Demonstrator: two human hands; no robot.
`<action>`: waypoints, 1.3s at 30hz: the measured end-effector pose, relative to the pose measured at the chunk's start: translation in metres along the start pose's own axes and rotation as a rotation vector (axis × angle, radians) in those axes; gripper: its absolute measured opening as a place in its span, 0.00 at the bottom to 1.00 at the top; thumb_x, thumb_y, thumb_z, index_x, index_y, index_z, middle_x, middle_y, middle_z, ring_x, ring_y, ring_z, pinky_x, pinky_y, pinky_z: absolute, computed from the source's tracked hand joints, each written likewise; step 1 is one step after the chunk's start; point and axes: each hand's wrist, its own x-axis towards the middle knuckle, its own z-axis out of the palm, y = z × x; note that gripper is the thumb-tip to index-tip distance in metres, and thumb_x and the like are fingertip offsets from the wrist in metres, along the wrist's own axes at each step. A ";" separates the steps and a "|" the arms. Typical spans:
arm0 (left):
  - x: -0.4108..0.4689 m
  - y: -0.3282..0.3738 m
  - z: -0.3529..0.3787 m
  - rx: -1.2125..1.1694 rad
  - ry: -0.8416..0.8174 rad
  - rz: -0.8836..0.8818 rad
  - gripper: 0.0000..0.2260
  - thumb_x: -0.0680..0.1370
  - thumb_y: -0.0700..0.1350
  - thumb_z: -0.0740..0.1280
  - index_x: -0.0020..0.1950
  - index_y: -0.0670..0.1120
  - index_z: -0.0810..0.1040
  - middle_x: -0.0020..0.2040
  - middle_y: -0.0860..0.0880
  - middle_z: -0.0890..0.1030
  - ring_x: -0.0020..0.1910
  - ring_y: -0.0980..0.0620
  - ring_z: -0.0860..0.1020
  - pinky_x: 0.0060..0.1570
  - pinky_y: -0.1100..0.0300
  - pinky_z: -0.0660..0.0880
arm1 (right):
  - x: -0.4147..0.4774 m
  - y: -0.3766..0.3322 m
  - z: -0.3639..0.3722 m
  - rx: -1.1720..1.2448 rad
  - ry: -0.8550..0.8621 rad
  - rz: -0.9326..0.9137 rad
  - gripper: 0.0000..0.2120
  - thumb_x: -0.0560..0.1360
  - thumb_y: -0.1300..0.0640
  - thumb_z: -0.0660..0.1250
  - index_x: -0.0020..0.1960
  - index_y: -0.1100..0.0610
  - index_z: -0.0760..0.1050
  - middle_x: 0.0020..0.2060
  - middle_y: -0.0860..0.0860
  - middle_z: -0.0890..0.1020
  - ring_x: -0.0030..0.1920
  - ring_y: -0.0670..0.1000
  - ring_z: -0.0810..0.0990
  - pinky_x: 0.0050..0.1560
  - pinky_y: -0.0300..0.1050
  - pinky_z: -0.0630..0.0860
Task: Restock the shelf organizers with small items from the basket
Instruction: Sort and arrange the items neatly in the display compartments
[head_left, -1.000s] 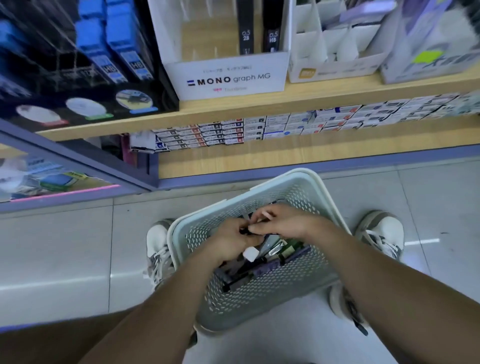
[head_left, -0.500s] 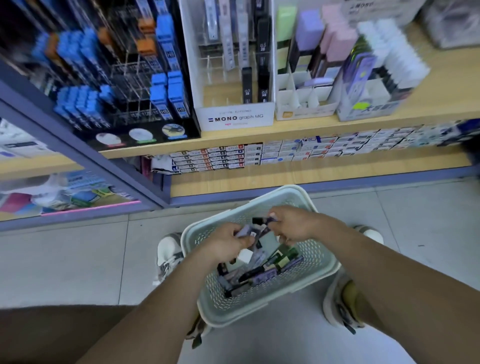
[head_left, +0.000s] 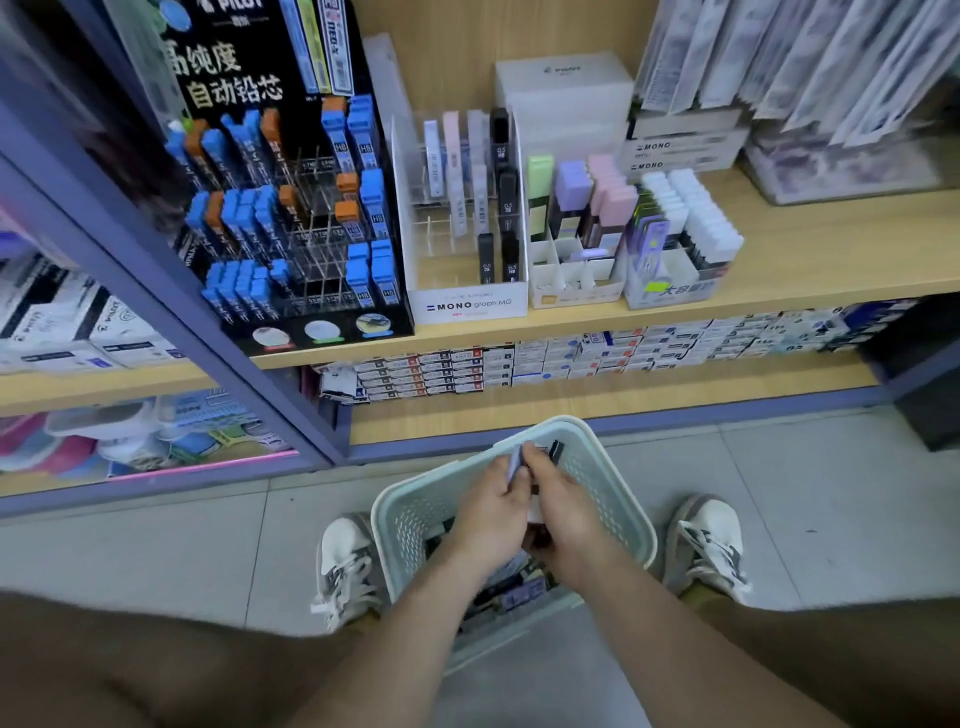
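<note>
With my left hand (head_left: 493, 512) gripping a lilac case (head_left: 516, 463) and my right hand (head_left: 567, 525) pinching a black case (head_left: 557, 450) over the basket (head_left: 395, 501), I'd keep both firm while lifting toward the white organizer (head_left: 467, 305).

The basket (head_left: 410, 512) sits on the floor (head_left: 156, 551) between the left shoe (head_left: 345, 561) and right shoe (head_left: 709, 545), before the shelf (head_left: 805, 260), where 4 organizers (head_left: 467, 305) stand side by side. The left hand (head_left: 491, 512) and right hand (head_left: 566, 514) meet above the basket, gripping small items (head_left: 516, 462).
</note>
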 end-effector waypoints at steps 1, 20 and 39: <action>-0.002 0.003 0.001 0.034 0.021 0.032 0.12 0.82 0.49 0.55 0.62 0.53 0.74 0.55 0.51 0.80 0.54 0.52 0.78 0.57 0.52 0.75 | -0.004 -0.003 0.001 0.008 0.009 -0.029 0.23 0.69 0.38 0.70 0.51 0.57 0.82 0.46 0.59 0.86 0.46 0.58 0.85 0.45 0.53 0.82; -0.040 0.167 -0.080 -0.664 0.125 0.248 0.10 0.83 0.46 0.57 0.57 0.47 0.77 0.28 0.50 0.70 0.25 0.54 0.66 0.20 0.68 0.58 | -0.112 -0.148 0.032 0.072 -0.268 -0.293 0.08 0.73 0.54 0.73 0.46 0.55 0.75 0.29 0.52 0.75 0.24 0.47 0.71 0.24 0.35 0.68; -0.001 0.234 -0.142 -0.816 0.100 0.390 0.10 0.83 0.43 0.57 0.55 0.43 0.77 0.36 0.47 0.78 0.40 0.49 0.79 0.44 0.52 0.78 | -0.114 -0.226 0.035 -0.329 -0.306 -0.547 0.05 0.72 0.63 0.73 0.45 0.59 0.77 0.31 0.51 0.74 0.30 0.48 0.69 0.23 0.36 0.63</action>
